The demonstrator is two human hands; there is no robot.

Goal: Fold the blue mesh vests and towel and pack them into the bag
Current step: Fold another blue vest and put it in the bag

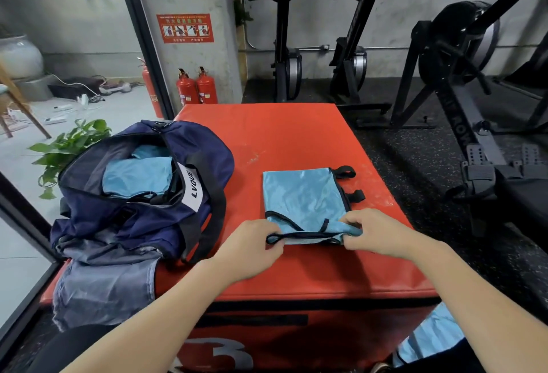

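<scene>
A light blue mesh vest with black trim lies partly folded on the red padded box. My left hand pinches the vest's near left edge at the black binding. My right hand pinches the near right corner. To the left sits the open navy bag with a white LVQUE label, and folded blue fabric lies inside it. More blue fabric hangs at the lower right beside the box.
Grey cloth drapes over the box's front left corner. A potted plant stands left of the bag. Two red fire extinguishers stand by the pillar. Rowing machines fill the far and right side.
</scene>
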